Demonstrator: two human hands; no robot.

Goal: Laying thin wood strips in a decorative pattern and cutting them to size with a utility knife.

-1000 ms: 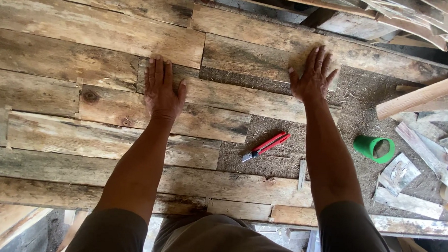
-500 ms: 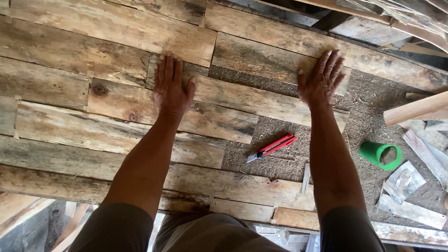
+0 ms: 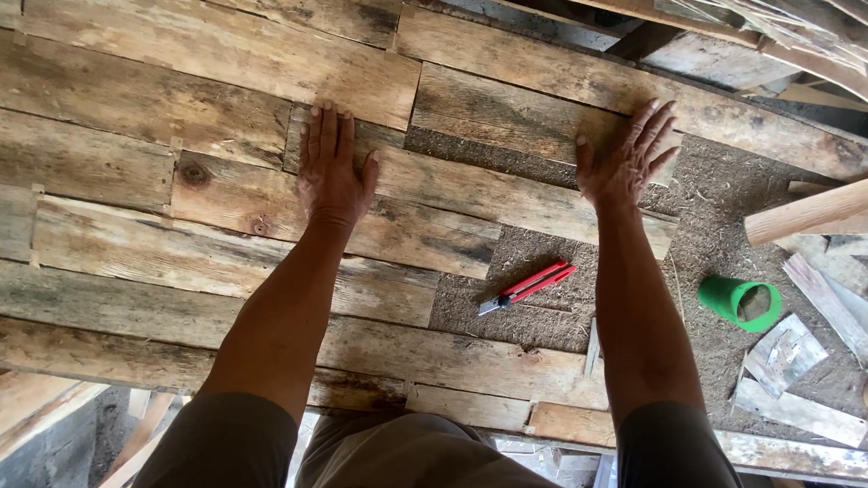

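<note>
Both my hands lie flat, palms down, on a weathered grey-brown plank (image 3: 474,188) that sits among several other old planks laid side by side on a board. My left hand (image 3: 333,163) presses the plank's left end, fingers spread. My right hand (image 3: 629,159) rests at its right end, partly over the plank above. Neither hand holds anything. A red utility knife (image 3: 529,286) lies on the bare chipboard patch just below the plank, between my forearms.
A green plastic cup (image 3: 740,301) lies on its side at the right, near wood scraps and splinters (image 3: 795,382). A pale round wooden pole (image 3: 820,209) juts in from the right edge. More timber is stacked at the top right.
The view has shifted slightly, so both hands sit a little further right and lower in the picture. The hands stay flat on the same plank.
</note>
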